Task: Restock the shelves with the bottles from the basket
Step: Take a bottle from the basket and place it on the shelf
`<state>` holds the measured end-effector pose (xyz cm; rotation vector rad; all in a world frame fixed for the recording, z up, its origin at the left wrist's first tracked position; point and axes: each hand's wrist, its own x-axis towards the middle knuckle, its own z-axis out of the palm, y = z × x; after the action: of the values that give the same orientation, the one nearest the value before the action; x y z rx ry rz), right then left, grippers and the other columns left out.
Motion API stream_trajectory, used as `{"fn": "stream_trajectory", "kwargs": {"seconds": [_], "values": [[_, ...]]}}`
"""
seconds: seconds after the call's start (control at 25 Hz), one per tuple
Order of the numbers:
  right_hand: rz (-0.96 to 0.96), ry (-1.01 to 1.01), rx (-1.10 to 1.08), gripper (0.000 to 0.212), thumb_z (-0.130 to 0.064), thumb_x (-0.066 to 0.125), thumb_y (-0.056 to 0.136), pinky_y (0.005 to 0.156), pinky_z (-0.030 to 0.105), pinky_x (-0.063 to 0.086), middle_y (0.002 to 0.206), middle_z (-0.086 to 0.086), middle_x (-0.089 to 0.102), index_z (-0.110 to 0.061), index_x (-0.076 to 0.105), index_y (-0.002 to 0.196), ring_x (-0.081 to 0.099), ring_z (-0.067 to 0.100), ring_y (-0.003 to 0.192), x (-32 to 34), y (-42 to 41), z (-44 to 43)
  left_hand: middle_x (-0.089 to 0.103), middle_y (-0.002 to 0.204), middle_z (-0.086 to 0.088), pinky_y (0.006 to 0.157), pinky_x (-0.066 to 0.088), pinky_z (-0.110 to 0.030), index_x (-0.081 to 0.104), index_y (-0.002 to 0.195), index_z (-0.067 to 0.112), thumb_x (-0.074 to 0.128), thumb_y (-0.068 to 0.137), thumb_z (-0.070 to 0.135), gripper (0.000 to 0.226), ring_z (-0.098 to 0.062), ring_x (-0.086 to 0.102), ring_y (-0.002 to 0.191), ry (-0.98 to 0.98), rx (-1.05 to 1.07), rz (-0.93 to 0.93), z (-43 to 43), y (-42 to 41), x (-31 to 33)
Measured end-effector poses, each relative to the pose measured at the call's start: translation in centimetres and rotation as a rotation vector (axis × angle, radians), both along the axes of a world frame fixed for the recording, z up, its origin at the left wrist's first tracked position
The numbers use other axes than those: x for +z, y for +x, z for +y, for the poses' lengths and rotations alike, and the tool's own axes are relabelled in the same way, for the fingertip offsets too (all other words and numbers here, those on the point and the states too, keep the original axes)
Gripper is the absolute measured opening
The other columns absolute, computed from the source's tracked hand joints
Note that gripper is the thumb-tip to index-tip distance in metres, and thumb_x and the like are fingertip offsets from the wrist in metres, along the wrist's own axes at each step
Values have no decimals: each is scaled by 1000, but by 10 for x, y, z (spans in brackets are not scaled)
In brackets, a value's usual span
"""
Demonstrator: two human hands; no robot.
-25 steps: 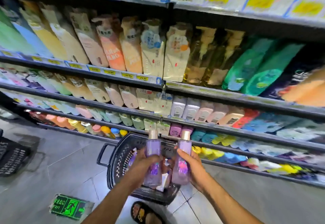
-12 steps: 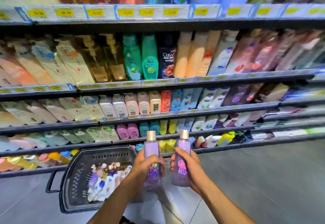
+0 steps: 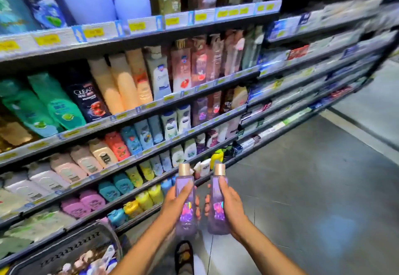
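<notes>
My left hand still grips the left bottle, my right hand the right bottle; the basket, blurred, seems shifted lower-left.

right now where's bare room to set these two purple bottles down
Shelves look packed, from the green bottles down to the pink bottles. Only the grey floor right of the shelving is bare.

**Toiletries aisle in a shop**

Long metal shelves run along a grey tiled floor, packed in rows with shampoo and body-wash bottles. Yellow price labels line each shelf edge. A black shopping basket sits at lower left.
</notes>
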<state>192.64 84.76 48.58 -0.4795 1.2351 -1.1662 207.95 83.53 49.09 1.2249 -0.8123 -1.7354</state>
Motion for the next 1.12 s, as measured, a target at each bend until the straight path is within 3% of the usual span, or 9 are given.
{"fn": "stream_trajectory", "kwargs": {"seconds": [0.08, 0.2, 0.32, 0.44, 0.56, 0.68, 0.84, 0.96, 1.12], "values": [[21, -5, -65, 48, -49, 54, 93, 52, 33, 52, 68, 21, 61, -1, 58, 101, 58, 26, 51, 0, -27, -7, 57, 71, -26, 51, 50, -31, 57, 104, -6, 53, 94, 47, 54, -26, 55, 46, 27, -33, 4, -18, -32, 1], [51, -14, -129, 58, -57, 61, 81, 59, 35, 52, 71, 22, 62, -2, 59, 102, 58, 27, 55, 0, -64, -26, 58, 66, -26, 47, 49, -31, 54, 102, -7, 45, 95, 53, 62, -26, 55, 45, 35, -70, 10, -48, -75, -1], [96, 14, -191, 58, -51, 60, 89, 55, 34, 52, 72, 22, 61, 5, 57, 106, 58, 27, 55, -2, -101, -60, 59, 66, -27, 50, 49, -33, 57, 97, -2, 45, 96, 54, 58, -28, 55, 46, 31, -150, 19, -86, -112, -2], [147, 55, -237, 51, -41, 52, 102, 51, 32, 51, 69, 20, 62, 9, 56, 109, 58, 26, 51, -1, -133, -101, 60, 65, -25, 53, 49, -35, 67, 76, 7, 45, 95, 55, 56, -29, 56, 48, 1, -213, 9, -131, -142, 3], [142, 34, -241, 41, -40, 50, 102, 47, 29, 50, 66, 19, 60, 0, 56, 108, 56, 25, 47, 11, -153, -139, 57, 64, -25, 47, 49, -33, 58, 87, -6, 45, 91, 52, 59, -28, 53, 45, -26, -217, 42, -172, -162, 7], [151, -12, -224, 48, -48, 54, 92, 50, 31, 51, 69, 20, 59, -2, 55, 105, 56, 25, 49, 18, -169, -176, 57, 67, -26, 49, 49, -34, 52, 98, -13, 44, 94, 54, 68, -29, 53, 48, -39, -229, 49, -212, -177, 7], [194, -10, -168, 38, -38, 49, 104, 45, 28, 49, 66, 19, 60, -2, 53, 93, 56, 24, 45, 20, -185, -223, 58, 63, -23, 47, 47, -31, 53, 98, -7, 43, 101, 54, 62, -28, 54, 45, -31, -217, -2, -256, -191, 12], [169, -36, -91, 43, -45, 52, 98, 48, 31, 50, 64, 18, 60, -4, 55, 85, 56, 25, 46, 15, -195, -261, 61, 63, -24, 47, 48, -30, 55, 93, -7, 36, 104, 49, 60, -29, 56, 45, -48, -149, -56, -280, -198, 17], [164, -76, 29, 53, -60, 66, 87, 60, 37, 48, 68, 20, 61, -8, 63, 81, 57, 28, 57, 11, -210, -318, 62, 60, -16, 46, 48, -29, 61, 78, 8, 42, 98, 52, 52, -26, 57, 46, -97, 6, -101, -306, -216, 33]]}}
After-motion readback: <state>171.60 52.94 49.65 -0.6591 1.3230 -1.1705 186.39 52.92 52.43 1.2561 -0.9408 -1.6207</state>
